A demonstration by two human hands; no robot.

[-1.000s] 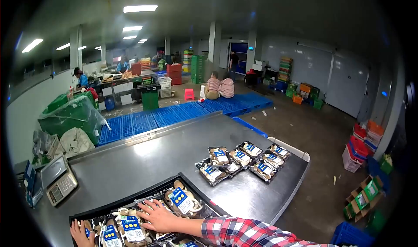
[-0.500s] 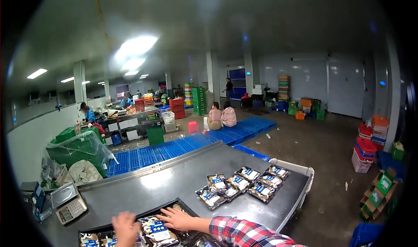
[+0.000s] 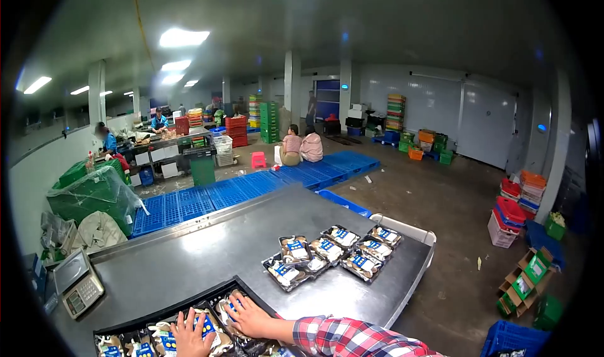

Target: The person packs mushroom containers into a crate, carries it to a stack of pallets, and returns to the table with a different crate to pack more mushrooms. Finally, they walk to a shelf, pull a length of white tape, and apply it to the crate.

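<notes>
A black crate (image 3: 165, 308) at the near edge of the steel table (image 3: 214, 243) holds several wrapped mushroom trays with blue labels. My left hand (image 3: 191, 335) lies flat, fingers spread, on one labelled tray (image 3: 162, 340) in the crate. My right hand (image 3: 250, 318), in a red plaid sleeve, presses down on another tray at the crate's right end. Neither hand is lifting anything. Farther out on the table sits a group of several packed mushroom trays (image 3: 330, 253).
A weighing scale (image 3: 77, 284) stands at the table's left end. Blue pallets (image 3: 245, 190) cover the floor beyond, where two people (image 3: 301, 147) sit. Other workers stand at a bench (image 3: 157, 143) far left. Coloured crates (image 3: 513, 212) and cardboard boxes (image 3: 525, 281) lie to the right.
My left hand has come down from the crate's rim onto a tray inside it. My right hand stays on the trays at the crate's right end. The view shifted slightly.
</notes>
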